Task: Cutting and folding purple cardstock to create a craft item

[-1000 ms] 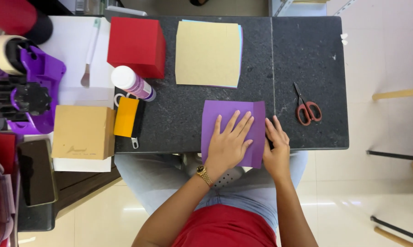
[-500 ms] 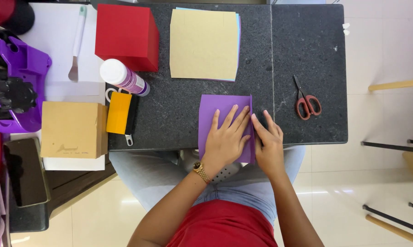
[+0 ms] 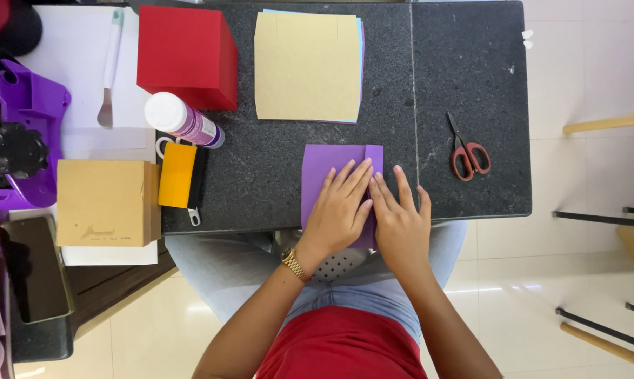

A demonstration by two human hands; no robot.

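In the head view we look straight down at a dark speckled worktop [image 3: 275, 168], and near its front edge lies a purple sheet of paper [image 3: 324, 175] with both of our hands spread on it. Our left hand [image 3: 338, 210] lies flat, fingers fanned toward the upper right, pressing the sheet down; its grip is open, palm down, closed round nothing. Our right hand [image 3: 399, 221] is just beside it, touching it at the fingertips, also flat and open, its fingers on the right edge of the sheet where a narrow strip has been turned over into a folded flap [image 3: 374, 156]. We judge that the fold along that right side is already made and is being pressed into a crease; the rest of the sheet looks flat and unfolded, so as far as this view shows only that one edge is done. Farther back sits a tan sheet [image 3: 306, 67] atop a stack with blue and purple edges showing. To the right, well apart from our hands, lie red-handled scissors [image 3: 465, 151]. To the left stand a red box [image 3: 187, 52], a glue bottle with a white cap [image 3: 183, 121], a yellow cutter [image 3: 178, 175] and a brown cardboard box [image 3: 106, 203].
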